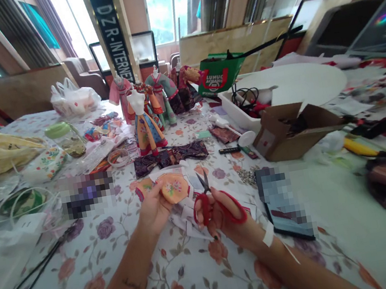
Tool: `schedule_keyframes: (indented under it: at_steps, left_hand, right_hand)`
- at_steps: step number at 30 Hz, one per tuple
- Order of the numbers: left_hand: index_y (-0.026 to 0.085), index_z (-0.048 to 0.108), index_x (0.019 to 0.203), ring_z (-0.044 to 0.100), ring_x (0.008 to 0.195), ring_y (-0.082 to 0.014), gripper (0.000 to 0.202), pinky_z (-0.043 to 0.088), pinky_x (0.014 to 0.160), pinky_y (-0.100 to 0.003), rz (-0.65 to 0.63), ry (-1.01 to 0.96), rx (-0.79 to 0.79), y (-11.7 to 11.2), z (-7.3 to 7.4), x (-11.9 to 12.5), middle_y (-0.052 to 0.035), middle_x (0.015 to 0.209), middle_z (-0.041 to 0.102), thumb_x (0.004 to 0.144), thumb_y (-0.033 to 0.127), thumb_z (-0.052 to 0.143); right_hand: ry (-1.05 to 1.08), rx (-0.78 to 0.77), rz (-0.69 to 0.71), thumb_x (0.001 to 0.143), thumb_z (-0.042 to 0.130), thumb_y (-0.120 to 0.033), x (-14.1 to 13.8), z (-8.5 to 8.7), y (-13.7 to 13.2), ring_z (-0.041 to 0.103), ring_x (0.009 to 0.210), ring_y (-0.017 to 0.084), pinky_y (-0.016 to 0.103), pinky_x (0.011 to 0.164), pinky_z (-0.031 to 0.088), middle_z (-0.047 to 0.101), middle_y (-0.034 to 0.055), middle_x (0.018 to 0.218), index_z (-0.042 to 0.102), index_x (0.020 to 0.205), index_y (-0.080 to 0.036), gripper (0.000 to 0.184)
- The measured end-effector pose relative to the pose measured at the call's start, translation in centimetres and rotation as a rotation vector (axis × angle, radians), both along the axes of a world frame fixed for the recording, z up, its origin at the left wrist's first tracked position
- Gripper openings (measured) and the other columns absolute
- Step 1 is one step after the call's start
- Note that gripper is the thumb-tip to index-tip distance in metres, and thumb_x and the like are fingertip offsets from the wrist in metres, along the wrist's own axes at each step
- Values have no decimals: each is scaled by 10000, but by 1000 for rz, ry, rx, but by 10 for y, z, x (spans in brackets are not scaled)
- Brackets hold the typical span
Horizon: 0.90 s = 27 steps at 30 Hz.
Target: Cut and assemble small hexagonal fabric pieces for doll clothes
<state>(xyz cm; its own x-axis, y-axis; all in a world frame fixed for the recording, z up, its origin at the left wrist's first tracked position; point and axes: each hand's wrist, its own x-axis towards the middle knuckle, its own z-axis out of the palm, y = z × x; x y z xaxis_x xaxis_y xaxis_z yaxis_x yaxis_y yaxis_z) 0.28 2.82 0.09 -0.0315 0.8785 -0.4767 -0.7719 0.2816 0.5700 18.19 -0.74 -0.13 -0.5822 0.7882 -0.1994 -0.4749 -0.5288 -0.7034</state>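
Between thumb and fingers, my left hand (pixel 154 210) holds a small piece of orange embroidered fabric (pixel 175 188) with flowers on it and a red edge at one end. My right hand (pixel 228 210) grips red-handled scissors (pixel 203 183), with the blades apart and pointing up. The blade tips are just right of the fabric and do not touch it. Under both hands lie pale printed sheets (pixel 191 220). Beyond them a dark patterned cloth strip (pixel 189 152) lies flat. Behind it stands a small white dress form (pixel 137 103) in an orange and blue skirt.
More dressed miniature forms (pixel 157 82) stand at the back. On the right are a phone (pixel 285 208), a cardboard box (pixel 280 137) and a white bin (pixel 235 110). A lidded jar (pixel 65 138) and a black cord (pixel 36 271) are on the left. Floral cloth (pixel 119 255) covers the table.
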Motion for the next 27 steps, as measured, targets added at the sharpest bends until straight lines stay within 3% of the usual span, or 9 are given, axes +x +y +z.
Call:
schedule_keyframes:
  at_steps: [3,8,10,13,14,18,20,24,27]
  left_hand:
    - [90,638,957,705,727,-172,207,579,654,-265,-43,20,13,-3,0,2,-92,843,732,918,143,443]
    - [57,661,945,697,680,-187,262,576,637,-286,-404,-24,88,-10,2,6,-130,826,727,922,217,455]
    - [81,667,892,694,689,-164,243,570,668,-264,-290,-40,113,-8,5,1,-103,801,727,920,192,452]
    - [119,658,885,691,793,-131,258,551,744,-229,151,10,168,1,13,-13,-63,826,730,933,135,405]
    - [124,656,920,688,826,-138,250,551,757,-245,213,40,178,3,16,-18,-62,860,731,935,143,407]
    - [146,662,899,685,744,-144,137,560,697,-263,219,160,179,5,24,-32,-38,836,724,878,166,528]
    - [139,672,823,666,659,-120,56,546,633,-217,176,204,203,2,25,-34,-21,761,716,808,145,618]
    - [118,709,769,621,577,-86,176,491,565,-158,127,386,313,-2,27,-45,1,673,705,622,171,790]
    - [133,726,761,617,575,-102,300,480,576,-181,183,545,350,-7,30,-66,9,650,705,512,242,855]
  right_hand:
    - [50,-6,60,903,400,-515,2,-1,-1,640,638,154,204,500,526,661,92,732,650,844,-113,478]
    - [0,-154,330,914,322,-560,2,-5,-2,665,627,150,192,485,518,666,98,733,635,832,-94,567]
    - [-38,-180,329,902,345,-568,0,-7,-2,651,598,141,181,452,493,651,78,706,632,833,-100,554]
    - [-87,-182,165,878,426,-550,-2,-8,0,589,539,111,155,407,420,598,32,634,628,822,-115,483]
    - [-96,-165,72,865,464,-534,-1,-8,1,561,524,100,151,403,393,573,15,616,619,807,-123,443]
    - [-324,94,-345,765,633,-441,5,-4,12,478,525,93,181,441,334,537,-12,611,545,716,-159,300]
    - [-592,307,-420,692,702,-410,9,-2,16,462,537,107,211,479,340,550,-12,630,529,715,-171,296]
    - [-1153,760,-270,620,741,-365,8,-4,11,499,643,162,260,578,350,584,9,727,553,780,-189,303]
    - [-1437,990,-121,667,673,-235,0,-12,4,495,659,169,260,577,300,598,32,752,564,785,-189,167]
